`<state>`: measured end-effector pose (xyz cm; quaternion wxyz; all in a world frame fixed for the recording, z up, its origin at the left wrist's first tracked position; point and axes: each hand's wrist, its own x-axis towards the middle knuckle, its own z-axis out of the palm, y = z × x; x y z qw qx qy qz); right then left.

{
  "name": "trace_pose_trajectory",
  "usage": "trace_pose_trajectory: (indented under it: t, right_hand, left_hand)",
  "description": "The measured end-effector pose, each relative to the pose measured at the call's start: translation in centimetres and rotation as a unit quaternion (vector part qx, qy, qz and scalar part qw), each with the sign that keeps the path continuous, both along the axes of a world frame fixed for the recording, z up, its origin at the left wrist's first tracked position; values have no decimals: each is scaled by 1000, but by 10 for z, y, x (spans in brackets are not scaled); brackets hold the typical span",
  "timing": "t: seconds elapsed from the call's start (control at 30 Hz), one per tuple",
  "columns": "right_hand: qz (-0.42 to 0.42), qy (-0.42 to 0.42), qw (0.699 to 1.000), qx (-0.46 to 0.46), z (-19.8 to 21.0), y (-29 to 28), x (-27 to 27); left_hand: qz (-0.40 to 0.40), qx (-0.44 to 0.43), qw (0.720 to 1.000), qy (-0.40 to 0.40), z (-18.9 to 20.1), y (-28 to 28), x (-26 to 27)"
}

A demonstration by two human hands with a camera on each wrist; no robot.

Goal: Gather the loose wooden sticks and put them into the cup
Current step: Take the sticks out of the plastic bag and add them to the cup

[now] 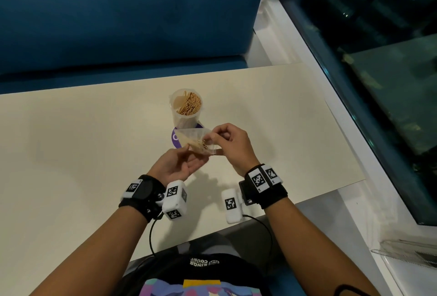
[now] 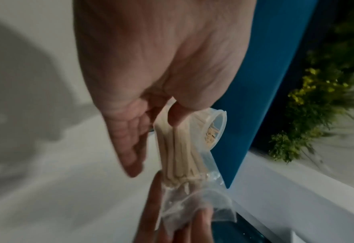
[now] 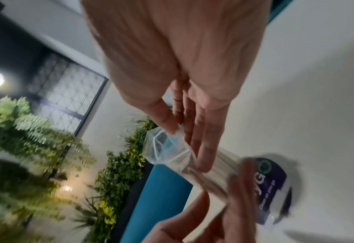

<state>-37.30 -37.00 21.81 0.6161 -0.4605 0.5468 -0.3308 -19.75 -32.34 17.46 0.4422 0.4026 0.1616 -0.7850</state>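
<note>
A clear plastic cup (image 1: 185,106) stands upright mid-table, with many wooden sticks (image 1: 190,106) on end inside it and a purple label (image 1: 176,138) at its base. Just in front of it both hands hold up a small clear plastic bag (image 1: 197,141) containing a bundle of sticks (image 2: 177,156). My left hand (image 1: 195,155) pinches the bundle through the bag's lower end between thumb and fingers (image 2: 130,161). My right hand (image 1: 216,138) pinches the bag's open mouth (image 3: 163,146). The cup (image 2: 215,128) sits right behind the bag.
The cream table (image 1: 71,142) runs left. A blue bench (image 1: 118,23) stands behind its far edge. At the right are a white sill (image 1: 354,213) and a dark window (image 1: 378,59). A clear holder (image 1: 406,255) sits low right.
</note>
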Motion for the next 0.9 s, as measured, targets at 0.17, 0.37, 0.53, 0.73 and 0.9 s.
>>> trace_pose_trajectory:
  t: [0.17, 0.37, 0.53, 0.73, 0.9]
  right_hand:
    - [-73, -114, 984, 117, -8, 5, -2]
    - [-144, -322, 888, 295, -23, 17, 3]
    - [-166, -310, 882, 312, -31, 13, 4]
    - [-180, -301, 884, 308, -27, 14, 9]
    - [-202, -282, 890, 297, -25, 17, 13]
  left_hand:
    - [57, -38, 989, -133, 7, 3, 1]
    - [19, -245, 855, -457, 28, 21, -6]
    - [-16, -311, 792, -526, 33, 25, -5]
    - [-19, -371, 777, -507, 42, 22, -2]
    - [35, -336, 775, -534, 43, 21, -3]
